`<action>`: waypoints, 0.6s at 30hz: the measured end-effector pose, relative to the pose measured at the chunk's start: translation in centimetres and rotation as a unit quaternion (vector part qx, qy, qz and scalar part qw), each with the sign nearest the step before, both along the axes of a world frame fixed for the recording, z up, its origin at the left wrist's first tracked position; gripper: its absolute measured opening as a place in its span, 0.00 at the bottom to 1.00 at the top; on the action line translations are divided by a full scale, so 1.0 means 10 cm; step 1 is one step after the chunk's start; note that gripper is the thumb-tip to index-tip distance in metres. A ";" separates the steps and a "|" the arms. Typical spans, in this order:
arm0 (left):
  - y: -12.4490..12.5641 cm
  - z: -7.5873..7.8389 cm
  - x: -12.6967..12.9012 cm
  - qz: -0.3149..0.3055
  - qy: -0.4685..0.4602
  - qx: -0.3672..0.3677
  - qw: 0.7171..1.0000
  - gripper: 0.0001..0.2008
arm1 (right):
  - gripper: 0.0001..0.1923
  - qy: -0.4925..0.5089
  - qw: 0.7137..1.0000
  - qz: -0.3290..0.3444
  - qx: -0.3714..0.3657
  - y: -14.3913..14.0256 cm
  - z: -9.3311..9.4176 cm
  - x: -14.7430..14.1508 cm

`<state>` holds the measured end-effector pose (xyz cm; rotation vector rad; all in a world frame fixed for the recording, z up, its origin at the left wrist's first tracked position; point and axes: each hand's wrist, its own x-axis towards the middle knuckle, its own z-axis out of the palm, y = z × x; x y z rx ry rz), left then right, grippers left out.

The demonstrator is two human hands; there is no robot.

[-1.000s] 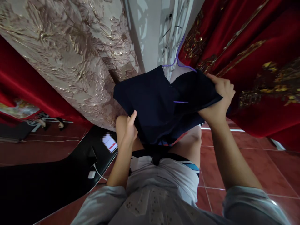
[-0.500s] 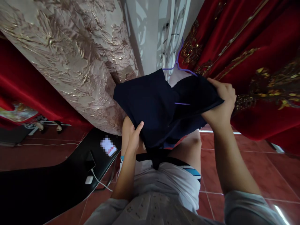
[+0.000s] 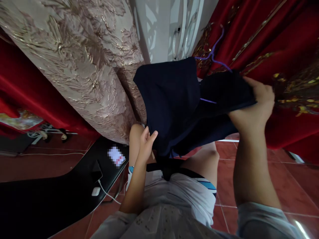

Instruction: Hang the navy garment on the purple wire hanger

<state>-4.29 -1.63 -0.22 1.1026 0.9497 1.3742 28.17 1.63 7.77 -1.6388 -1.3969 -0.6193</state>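
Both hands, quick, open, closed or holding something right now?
Left hand: at the edge of the navy garment; whether it grips can't be told.
Right hand: closed, holding the navy garment.

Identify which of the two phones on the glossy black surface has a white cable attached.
The black, dark-screened phone, left of the other: a white cable runs from its lower end. The bright-screened phone shows none.

Single head-worn camera looked forward and steeply down along the wearer's own front; shirt (image 3: 161, 220) filled the bottom edge, closest. Left hand (image 3: 146, 144), right hand (image 3: 258, 106) and dark garment (image 3: 171, 96) sat mid-frame, near. Tiled floor (image 3: 227, 159) lay below, pale wall (image 3: 159, 33) farther ahead, top centre.
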 end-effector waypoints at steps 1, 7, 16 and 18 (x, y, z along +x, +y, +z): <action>-0.01 0.02 0.02 -0.004 0.000 0.005 1.000 0.21 | 0.36 0.002 1.000 -0.005 0.018 0.01 0.05 0.00; -0.01 -0.11 0.09 0.046 0.005 -0.030 0.998 0.25 | 0.36 -0.054 0.997 0.058 -0.001 -0.03 0.41 -0.18; 0.00 -0.37 0.09 0.129 0.010 -0.102 0.986 0.37 | 0.30 -0.085 0.975 0.189 0.078 -0.23 0.20 -0.14; 0.00 -0.43 0.13 0.116 -0.013 -0.112 0.987 0.37 | 0.26 0.013 0.975 0.200 0.096 -0.23 -0.06 -0.39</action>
